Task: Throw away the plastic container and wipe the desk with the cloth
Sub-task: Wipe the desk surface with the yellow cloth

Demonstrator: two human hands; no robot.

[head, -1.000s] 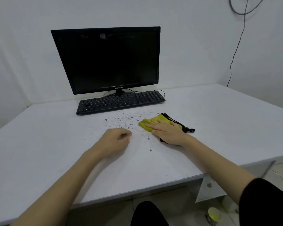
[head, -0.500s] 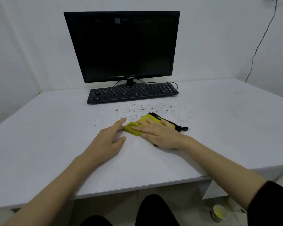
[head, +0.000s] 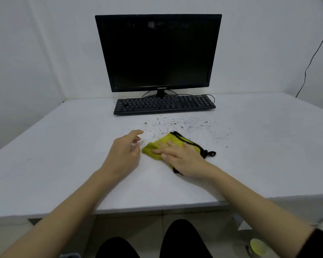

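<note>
Fingers (head: 161,151) of the right hand (head: 185,159) lay flat, pressing the cloth (head: 172,139) onto the tabletop (head: 63,155); left hand (head: 123,155) relaxed, empty, beside it.

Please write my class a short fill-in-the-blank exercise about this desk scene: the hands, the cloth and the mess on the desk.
1. The right hand presses flat on a ____ cloth.
2. The dark specks lie on the desk between the cloth and the ____.
3. The left hand, beside the cloth, holds ____.

Missing words: yellow; keyboard; nothing.
</note>
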